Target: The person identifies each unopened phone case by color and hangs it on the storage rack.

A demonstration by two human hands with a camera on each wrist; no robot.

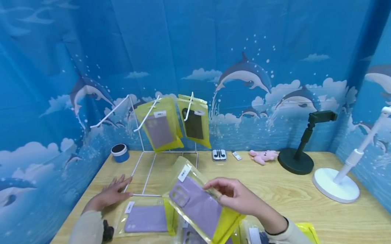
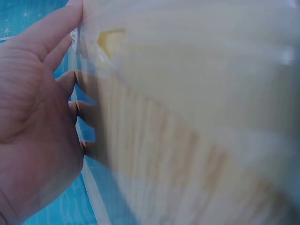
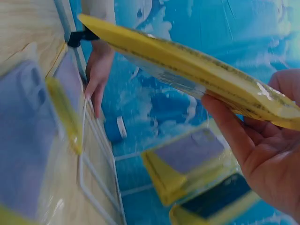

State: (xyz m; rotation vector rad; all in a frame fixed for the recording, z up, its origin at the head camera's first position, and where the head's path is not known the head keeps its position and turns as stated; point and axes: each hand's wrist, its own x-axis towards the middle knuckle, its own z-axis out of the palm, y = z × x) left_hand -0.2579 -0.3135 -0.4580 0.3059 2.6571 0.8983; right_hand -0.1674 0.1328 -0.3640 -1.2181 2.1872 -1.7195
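My right hand (image 1: 237,195) pinches the edge of a phone case in a clear-and-yellow pouch (image 1: 200,210), lifted at a tilt over the table. The case inside is purple, and a white label sits near the pouch's top. In the right wrist view this pouch (image 3: 187,63) appears edge-on between thumb and fingers. My left hand (image 1: 111,193) rests at the left front corner of a white wire rack (image 1: 148,172), fingers spread. On the rack's hooks hang pouched purple cases (image 1: 159,129) and a pouched black case (image 1: 193,124). A third hook (image 1: 110,113) at left bears nothing.
More pouched purple cases (image 1: 145,218) lie in front of the rack. Behind stand a blue jar (image 1: 120,153), boxed earphones (image 1: 219,155), a small white item (image 1: 236,155) and a pink toy (image 1: 263,156). Black (image 1: 296,161) and white (image 1: 336,184) stands are at right.
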